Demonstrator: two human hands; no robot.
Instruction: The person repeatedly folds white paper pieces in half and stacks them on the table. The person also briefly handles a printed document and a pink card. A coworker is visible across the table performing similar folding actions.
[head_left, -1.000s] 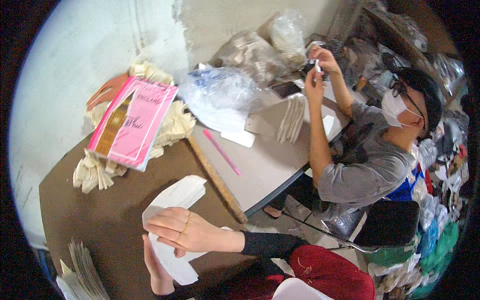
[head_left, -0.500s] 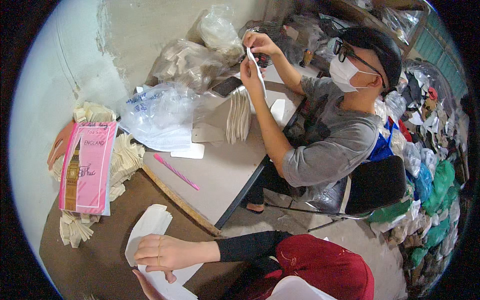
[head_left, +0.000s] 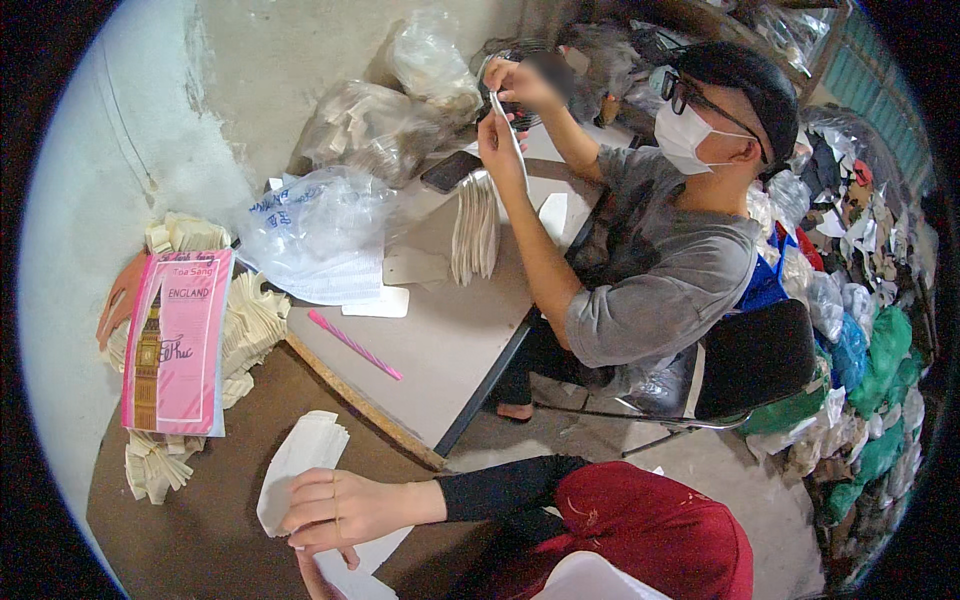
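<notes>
While your right hand (head_left: 345, 508) holds one white stack (head_left: 298, 458), fingers curled — I cannot tell about your left hand (head_left: 314, 577) — one pink book (head_left: 192, 330) and one pink stick (head_left: 355, 344) lie beyond.

Matt, papery white stack (head_left: 301, 449) — smooth pink booklet (head_left: 190, 350) — crinkled, shiny plastic bag (head_left: 325, 225)

patchy pale wall (head_left: 75, 260) along my feed's left, brown table (head_left: 180, 540) below me, grey-topped table (head_left: 440, 350) beside it, black chair (head_left: 765, 360), grey floor (head_left: 735, 500), green corrugated panel (head_left: 885, 110) upper right
</notes>
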